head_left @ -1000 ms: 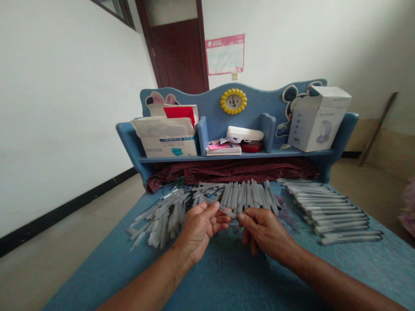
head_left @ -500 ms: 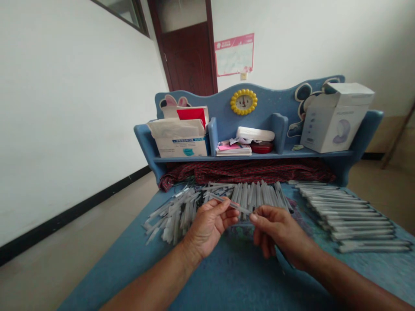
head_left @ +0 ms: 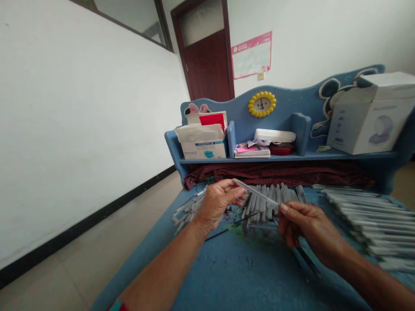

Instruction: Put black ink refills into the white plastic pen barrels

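A translucent pen barrel [head_left: 259, 193] slants between my two hands above the blue desk. My left hand [head_left: 220, 201] pinches it near its upper left end. At the lower right end, my right hand [head_left: 306, 222] grips it between thumb and forefinger. Thin dark sticks [head_left: 308, 261], which look like pen refills, stick out below my right palm. Behind the hands lies a row of frosted pen barrels [head_left: 266, 203]. More loose barrels [head_left: 189, 211] are piled at the left, partly hidden by my left hand.
Dark-ended pens [head_left: 372, 220] lie stacked at the right. A dark stick [head_left: 216, 235] rests on the desk [head_left: 240, 276]. Behind, checked cloth [head_left: 279, 175] lies under a shelf holding a mask box [head_left: 204, 149], papers [head_left: 252, 152] and a white carton [head_left: 366, 116].
The view has swung left, so the desk and shelf appear farther right. My left hand now sits closer to the barrel's upper end. Dark sticks below my right palm show more clearly.
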